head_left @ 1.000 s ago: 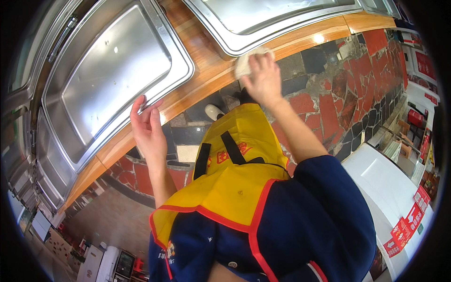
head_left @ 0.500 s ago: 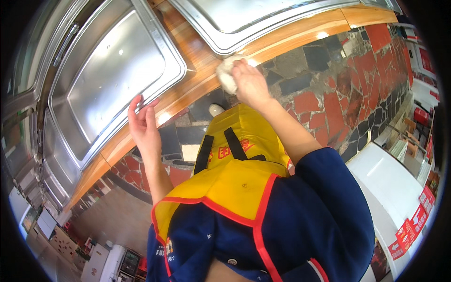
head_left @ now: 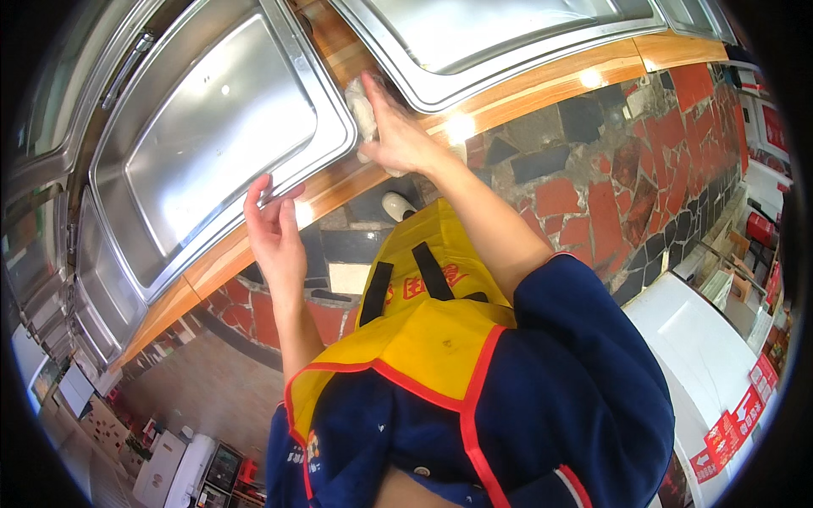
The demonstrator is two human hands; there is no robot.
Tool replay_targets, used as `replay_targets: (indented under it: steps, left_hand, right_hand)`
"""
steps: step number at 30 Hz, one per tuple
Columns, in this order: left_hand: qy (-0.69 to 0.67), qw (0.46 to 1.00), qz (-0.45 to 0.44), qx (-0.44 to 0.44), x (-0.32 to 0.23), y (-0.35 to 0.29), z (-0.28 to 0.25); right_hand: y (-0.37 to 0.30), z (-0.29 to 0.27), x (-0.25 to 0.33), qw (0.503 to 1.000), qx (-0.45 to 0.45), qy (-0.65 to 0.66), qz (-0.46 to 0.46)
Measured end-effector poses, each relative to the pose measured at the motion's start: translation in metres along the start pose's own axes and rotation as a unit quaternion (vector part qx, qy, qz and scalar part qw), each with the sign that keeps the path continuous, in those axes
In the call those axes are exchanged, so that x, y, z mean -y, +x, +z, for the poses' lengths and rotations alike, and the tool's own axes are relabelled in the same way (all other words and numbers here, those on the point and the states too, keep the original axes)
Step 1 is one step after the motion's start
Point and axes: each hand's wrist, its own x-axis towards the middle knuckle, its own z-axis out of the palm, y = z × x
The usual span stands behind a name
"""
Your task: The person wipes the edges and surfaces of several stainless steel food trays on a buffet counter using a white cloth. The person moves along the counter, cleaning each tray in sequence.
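Looking down on the table [head_left: 542, 83], a wooden one with a long curved front edge, we see shallow metal trays set along it. Our right hand [head_left: 405, 142] grasps a pale, crumpled cloth [head_left: 362, 108], which lies in the gap between two large trays, its lower end near the front edge of the wood. Our thumb is toward that edge and our forefinger points away from us; the other fingers are partly hidden.

The left tray [head_left: 340, 134] has rounded corners, a raised rim and a sunken basin; in the basin we note white glare and a few small bright spots on the metal. Our left hand [head_left: 276, 241] is released, palm partly upturned and fingers loosely bent, with its fingertips at the front rim of this tray; whether they touch the metal, we cannot tell.

The right tray [head_left: 428, 102] runs beyond the upper border, so we see only part of its basin, bright with reflected light. Beyond the left tray's lower end we find a narrower tray [head_left: 106, 284], also of metal. Below the table is a floor [head_left: 555, 193] of irregular red and dark stones.
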Motion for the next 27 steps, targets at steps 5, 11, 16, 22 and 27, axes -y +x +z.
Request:
replay_targets:
  steps: [5,11,16,22,27]
  left_hand:
    - [-0.069,0.998,0.002,-0.005,0.004,0.004,0.007]
    - [-0.069,0.997,0.019,-0.025,0.008,0.010,0.009]
    - [-0.056,0.998,0.029,-0.017,0.010,0.012,0.005]
    - [-0.038,0.999,0.005,-0.013,0.009,0.012,0.001]
    - [-0.037,0.999,0.007,-0.010,0.006,0.016,0.003]
  right_hand:
    - [0.021,-0.012,0.001,0.996,0.064,0.040,0.040]
    - [0.048,-0.007,0.013,0.993,0.035,-0.009,0.116]
    - [0.057,0.002,0.009,0.983,0.040,-0.112,0.137]
    - [0.028,0.002,0.028,0.974,0.017,-0.135,0.180]
    - [-0.016,0.012,0.017,0.973,0.025,-0.199,0.115]
